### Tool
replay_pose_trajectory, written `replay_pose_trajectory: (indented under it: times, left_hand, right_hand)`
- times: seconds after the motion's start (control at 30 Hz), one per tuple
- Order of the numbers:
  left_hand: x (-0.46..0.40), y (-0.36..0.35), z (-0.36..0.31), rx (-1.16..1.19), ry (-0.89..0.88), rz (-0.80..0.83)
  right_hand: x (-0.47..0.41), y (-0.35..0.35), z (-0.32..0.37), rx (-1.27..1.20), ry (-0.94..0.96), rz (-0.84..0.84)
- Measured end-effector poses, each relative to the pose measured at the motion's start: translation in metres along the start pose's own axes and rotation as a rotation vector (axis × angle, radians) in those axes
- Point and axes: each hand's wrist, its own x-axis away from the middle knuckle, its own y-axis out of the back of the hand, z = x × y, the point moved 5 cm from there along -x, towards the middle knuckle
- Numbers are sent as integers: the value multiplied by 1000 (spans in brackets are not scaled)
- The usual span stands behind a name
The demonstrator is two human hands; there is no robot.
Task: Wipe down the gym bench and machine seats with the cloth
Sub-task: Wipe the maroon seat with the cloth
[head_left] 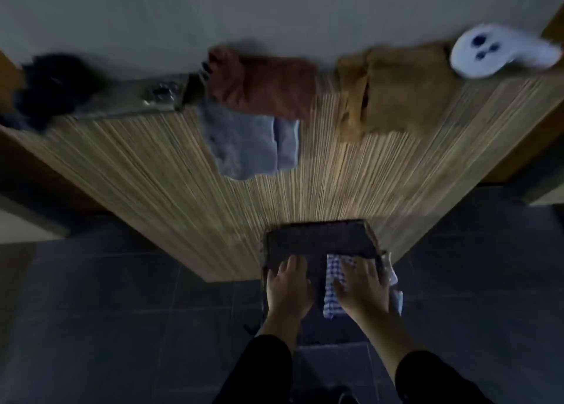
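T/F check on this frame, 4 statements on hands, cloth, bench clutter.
1. The right hand presses on the checkered cloth. True.
2. The left hand holds the checkered cloth. False: it rests on the dark pad, apart from the cloth.
3. A grey cloth lies on the wooden bench. True.
4. The white object sits at the bench's left end. False: it is at the far right.

No readable text, label, brand, number or sign showing anywhere; picture blurred and dim.
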Motion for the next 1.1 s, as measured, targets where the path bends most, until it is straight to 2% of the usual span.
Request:
replay_pose_trajectory:
  times: [0.07, 0.13, 0.2, 0.27, 0.37, 0.5, 0.7, 0.9, 1.1]
  left_hand:
    - [-14, -24, 9, -12, 33, 39]
    - [-26, -47, 19, -25, 50, 66]
    - [-32, -67, 20, -33, 24, 70]
    - [-40, -83, 22, -38, 12, 34]
    - [-45, -97, 22, -28, 9, -3]
    - [-43, -103, 22, 5, 20, -118]
    - [-44, -106, 23, 22, 30, -149]
    - [-45, -107, 26, 18, 19, -147]
    - [-46, -108, 24, 30, 38, -150]
  right_hand:
    - [-9, -19, -6, -26, -46, -56]
    - [-16, -42, -9, -8, -32, 4]
    - [-20, -56, -10, -29, -27, -42]
    - [-23, -62, -13, -43, -38, -129]
    - [-29, -76, -15, 7, -27, -141]
    - [-34, -73, -11, 2, 44, -309]
    - [-34, -74, -8, -28, 86, -368]
    - [-30, -72, -14, -6, -85, -323]
    - [-37, -69, -12, -41, 59, -331]
